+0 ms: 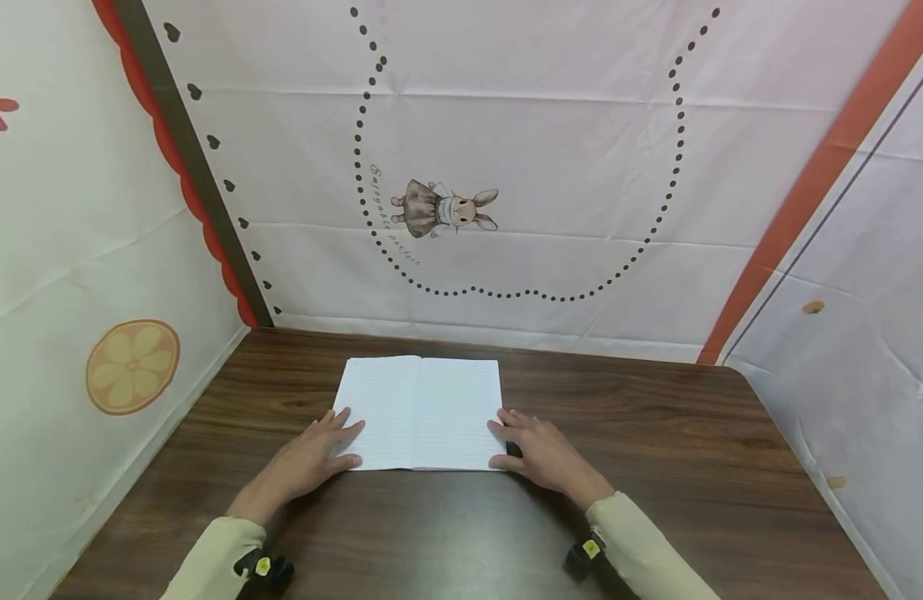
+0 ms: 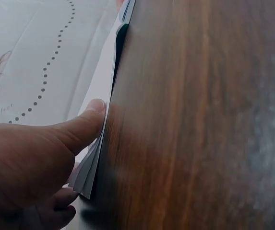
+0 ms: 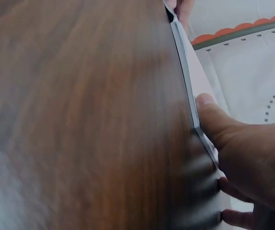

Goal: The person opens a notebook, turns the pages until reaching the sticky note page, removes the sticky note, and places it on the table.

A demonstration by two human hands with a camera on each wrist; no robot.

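Observation:
An open notebook (image 1: 457,417) with blank lined pages lies on the dark wooden table, its centre fold running away from me. My left hand (image 1: 307,462) rests over its left edge with fingers spread and the thumb on the page near the bottom corner. Over the right edge rests my right hand (image 1: 547,454), also with spread fingers, its thumb on the page. In the left wrist view the page corners (image 2: 87,179) fan apart beside the left hand. The right wrist view shows the notebook's edge (image 3: 187,76) bent near the right thumb. The other fingers are partly hidden there.
The brown wooden table (image 1: 656,433) extends around the notebook. A printed cloth (image 1: 566,183) with a rabbit figure and dotted line hangs behind it, and more printed cloth (image 1: 49,250) stands at the sides. Dark wrist devices (image 1: 581,558) sit on both sleeves.

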